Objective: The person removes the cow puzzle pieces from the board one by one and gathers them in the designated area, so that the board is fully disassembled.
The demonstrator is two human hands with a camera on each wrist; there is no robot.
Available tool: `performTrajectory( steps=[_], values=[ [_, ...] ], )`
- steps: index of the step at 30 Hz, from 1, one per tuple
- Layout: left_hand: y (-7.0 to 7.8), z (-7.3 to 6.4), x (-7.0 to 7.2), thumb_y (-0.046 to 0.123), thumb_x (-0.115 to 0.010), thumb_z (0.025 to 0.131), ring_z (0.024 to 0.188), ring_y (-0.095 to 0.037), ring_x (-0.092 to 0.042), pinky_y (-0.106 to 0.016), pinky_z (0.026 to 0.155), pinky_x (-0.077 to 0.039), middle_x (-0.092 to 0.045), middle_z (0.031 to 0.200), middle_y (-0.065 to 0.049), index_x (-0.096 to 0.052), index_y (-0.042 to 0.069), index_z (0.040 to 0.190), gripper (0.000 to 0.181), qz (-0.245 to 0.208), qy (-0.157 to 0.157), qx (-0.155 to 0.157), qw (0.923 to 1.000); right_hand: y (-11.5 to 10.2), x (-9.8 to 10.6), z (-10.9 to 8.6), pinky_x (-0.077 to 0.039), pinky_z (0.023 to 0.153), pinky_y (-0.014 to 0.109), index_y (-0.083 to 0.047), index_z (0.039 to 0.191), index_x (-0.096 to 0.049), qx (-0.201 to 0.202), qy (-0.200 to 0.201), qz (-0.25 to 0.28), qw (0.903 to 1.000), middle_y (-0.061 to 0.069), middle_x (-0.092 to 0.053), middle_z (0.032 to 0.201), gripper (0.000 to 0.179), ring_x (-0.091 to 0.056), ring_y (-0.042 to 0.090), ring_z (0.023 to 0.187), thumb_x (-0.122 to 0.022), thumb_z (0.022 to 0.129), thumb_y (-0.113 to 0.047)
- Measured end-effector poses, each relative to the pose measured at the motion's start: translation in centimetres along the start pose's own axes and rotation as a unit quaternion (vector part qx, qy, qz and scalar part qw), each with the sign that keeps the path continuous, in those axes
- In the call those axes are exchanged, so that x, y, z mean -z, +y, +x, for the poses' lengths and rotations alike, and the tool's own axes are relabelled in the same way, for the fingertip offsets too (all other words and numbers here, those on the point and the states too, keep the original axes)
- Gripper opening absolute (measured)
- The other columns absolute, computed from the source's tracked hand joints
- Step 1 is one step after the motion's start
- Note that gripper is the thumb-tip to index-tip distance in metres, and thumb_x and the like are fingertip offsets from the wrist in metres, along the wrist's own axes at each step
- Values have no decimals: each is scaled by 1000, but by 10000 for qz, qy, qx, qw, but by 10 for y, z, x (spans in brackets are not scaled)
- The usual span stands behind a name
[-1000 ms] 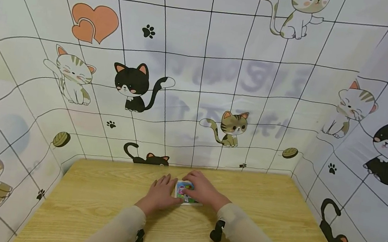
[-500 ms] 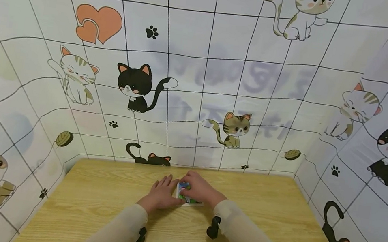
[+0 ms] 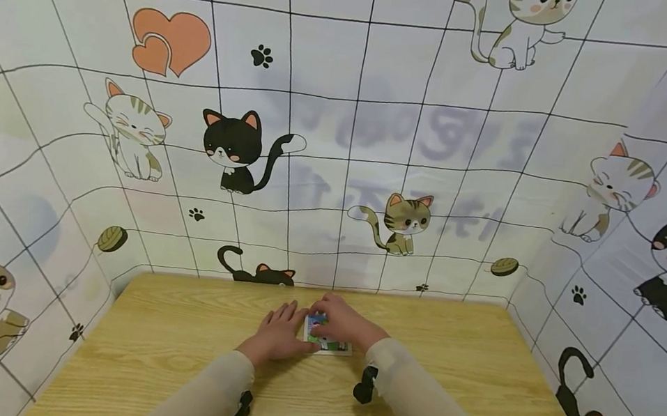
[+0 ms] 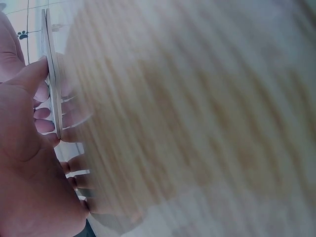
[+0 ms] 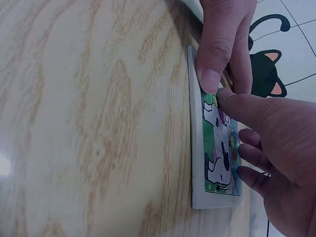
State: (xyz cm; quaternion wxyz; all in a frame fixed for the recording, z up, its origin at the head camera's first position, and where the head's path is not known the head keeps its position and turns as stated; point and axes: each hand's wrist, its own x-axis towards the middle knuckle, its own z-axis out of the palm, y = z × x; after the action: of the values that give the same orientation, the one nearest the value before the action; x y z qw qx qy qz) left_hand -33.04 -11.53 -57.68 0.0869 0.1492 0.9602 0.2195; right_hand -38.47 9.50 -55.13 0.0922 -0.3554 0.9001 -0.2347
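A small jigsaw puzzle (image 5: 216, 158) in a white frame lies flat on the wooden table, with cartoon animals on green. In the head view, my left hand (image 3: 277, 336) lies at its left side, fingers extended. The left thumb rests on the puzzle's near left part. My right hand (image 3: 345, 323) covers its right and far part. In the right wrist view, the right thumb (image 5: 242, 104) presses the picture close to the left thumb (image 5: 210, 79), and the other right fingers bend at the far edge. Part of the picture is hidden by both hands.
The light wooden table (image 3: 176, 342) extends around the hands. A white cloth (image 3: 331, 130) printed with cats and grid lines hangs behind and at both sides. Small black devices (image 3: 366, 385) sit at both wrists.
The right thumb has shifted a little on the picture, and the right wrist has moved slightly left. The left hand stays at the puzzle's left side. The view has shifted slightly.
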Motion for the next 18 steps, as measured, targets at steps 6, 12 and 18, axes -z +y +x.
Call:
performTrajectory(
  steps=[6,12,18],
  values=[
    [-16,12,-15,82,-65,95,168,-44,-15,-71,131,-12,-20,182,-20,-36,15,174,108,26,11,43,10000,-3,1,2,-55,100,46,-10,132,-77,-186,-97,260,9994,8,-63,121,34,-60,27,113,-86,100,-17],
    [-15,12,-15,79,-66,96,167,-45,-17,-71,131,-13,-22,182,-21,-36,16,174,104,96,29,72,9999,-3,2,6,-56,97,45,-11,129,-76,-365,-203,409,9983,8,-62,121,32,-60,26,112,-87,99,-15],
    [-17,14,-16,82,-64,96,168,-45,-17,-71,131,-13,-20,182,-21,-35,16,175,106,85,37,32,10000,-3,3,8,-55,96,44,-9,127,-75,-301,-228,374,9986,8,-62,122,32,-59,24,109,-88,98,-13]
  ],
)
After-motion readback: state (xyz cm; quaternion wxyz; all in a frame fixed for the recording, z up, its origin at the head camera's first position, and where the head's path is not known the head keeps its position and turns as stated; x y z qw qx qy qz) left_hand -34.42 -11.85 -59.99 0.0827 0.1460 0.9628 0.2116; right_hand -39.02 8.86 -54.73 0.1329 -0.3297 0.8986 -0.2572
